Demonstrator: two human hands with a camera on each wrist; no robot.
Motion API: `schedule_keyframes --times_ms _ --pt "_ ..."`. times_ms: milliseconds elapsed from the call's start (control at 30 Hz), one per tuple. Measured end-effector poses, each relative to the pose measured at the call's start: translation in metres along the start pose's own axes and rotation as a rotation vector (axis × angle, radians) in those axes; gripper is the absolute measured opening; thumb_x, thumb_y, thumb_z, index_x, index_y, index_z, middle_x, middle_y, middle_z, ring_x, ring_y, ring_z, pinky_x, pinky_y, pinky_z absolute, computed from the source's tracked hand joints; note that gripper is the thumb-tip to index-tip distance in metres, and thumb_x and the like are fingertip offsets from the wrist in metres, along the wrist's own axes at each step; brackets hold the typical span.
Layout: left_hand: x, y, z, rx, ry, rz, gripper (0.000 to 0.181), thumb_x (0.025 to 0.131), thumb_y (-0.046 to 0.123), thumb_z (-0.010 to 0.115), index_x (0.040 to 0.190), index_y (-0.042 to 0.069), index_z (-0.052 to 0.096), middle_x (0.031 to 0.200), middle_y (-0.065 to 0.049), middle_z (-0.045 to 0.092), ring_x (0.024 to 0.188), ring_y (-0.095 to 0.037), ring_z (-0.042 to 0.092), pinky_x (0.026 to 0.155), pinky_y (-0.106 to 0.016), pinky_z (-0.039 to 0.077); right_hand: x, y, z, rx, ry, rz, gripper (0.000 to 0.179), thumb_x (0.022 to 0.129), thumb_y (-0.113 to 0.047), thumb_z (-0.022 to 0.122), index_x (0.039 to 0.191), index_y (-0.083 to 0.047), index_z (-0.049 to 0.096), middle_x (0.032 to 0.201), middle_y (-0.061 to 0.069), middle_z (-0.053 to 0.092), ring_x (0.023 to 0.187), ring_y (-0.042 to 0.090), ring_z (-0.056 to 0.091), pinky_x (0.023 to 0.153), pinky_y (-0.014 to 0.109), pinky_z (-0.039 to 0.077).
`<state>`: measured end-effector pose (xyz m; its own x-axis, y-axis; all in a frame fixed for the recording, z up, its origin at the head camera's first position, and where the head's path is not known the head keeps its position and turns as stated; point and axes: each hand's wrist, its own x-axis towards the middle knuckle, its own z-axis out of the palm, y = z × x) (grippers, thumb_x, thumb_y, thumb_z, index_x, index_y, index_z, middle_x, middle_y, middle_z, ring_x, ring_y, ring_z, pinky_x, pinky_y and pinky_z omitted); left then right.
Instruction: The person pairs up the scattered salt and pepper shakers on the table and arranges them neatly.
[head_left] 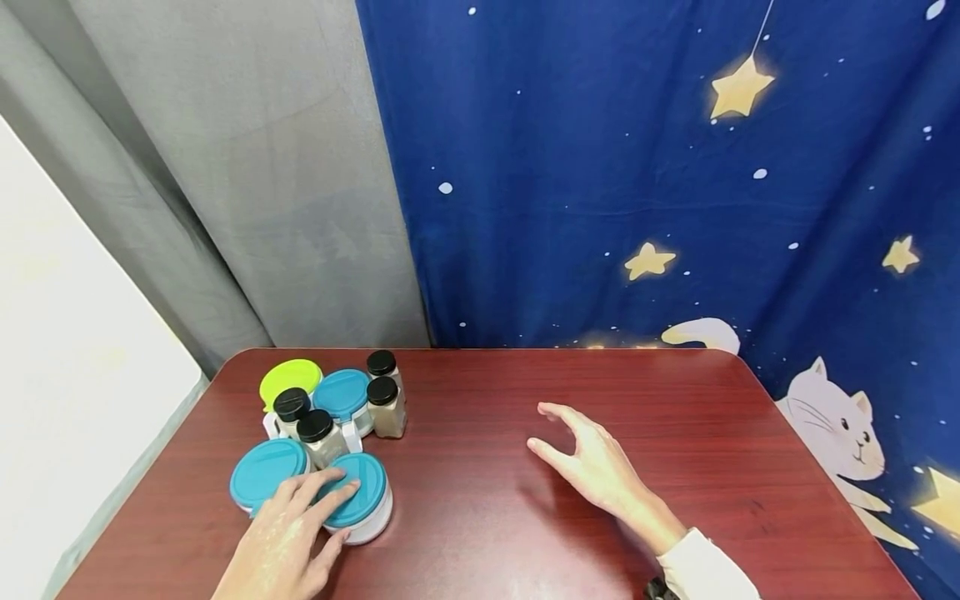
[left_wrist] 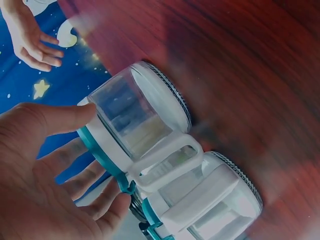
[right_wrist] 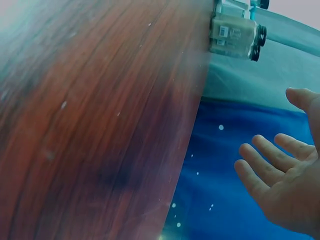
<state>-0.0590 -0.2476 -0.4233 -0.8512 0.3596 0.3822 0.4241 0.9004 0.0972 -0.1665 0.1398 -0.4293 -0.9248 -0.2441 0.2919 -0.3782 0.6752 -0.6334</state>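
My left hand (head_left: 288, 525) is at the front jar (head_left: 360, 508), a clear jar with a blue lid and white handle. Its spread fingers lie over the lid, and the thumb is at the near rim. In the left wrist view, the thumb is beside the jar (left_wrist: 132, 120), which stands upright on the table. Close by is a second blue-lidded jar (head_left: 270, 475). Two black-capped bottles (head_left: 322, 437) stand just behind. Over the table's right half hovers my right hand (head_left: 596, 467), thumb and fingers apart, holding nothing; in the right wrist view its palm shows.
Behind stand a green-lidded jar (head_left: 291, 382), another blue-lidded jar (head_left: 343, 396) and two more black-capped bottles (head_left: 387, 408). The reddish-brown table (head_left: 480, 467) ends at a grey curtain (head_left: 300, 208) and a blue starry curtain (head_left: 555, 183).
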Motion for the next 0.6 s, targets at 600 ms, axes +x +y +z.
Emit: schedule_keyframes --times_ms 600 --pt "0.003 0.018 0.018 -0.109 0.128 -0.136 0.059 0.064 0.067 0.087 0.095 0.023 0.062 0.116 0.004 0.058 0.105 -0.02 0.055 0.083 -0.052 0.056 0.014 -0.007 0.023 0.09 -0.041 -0.016 0.061 0.089 -0.05 0.076 0.143 -0.028 0.058 0.13 -0.005 0.063 0.124 0.019 0.057 0.102 0.048 0.044"
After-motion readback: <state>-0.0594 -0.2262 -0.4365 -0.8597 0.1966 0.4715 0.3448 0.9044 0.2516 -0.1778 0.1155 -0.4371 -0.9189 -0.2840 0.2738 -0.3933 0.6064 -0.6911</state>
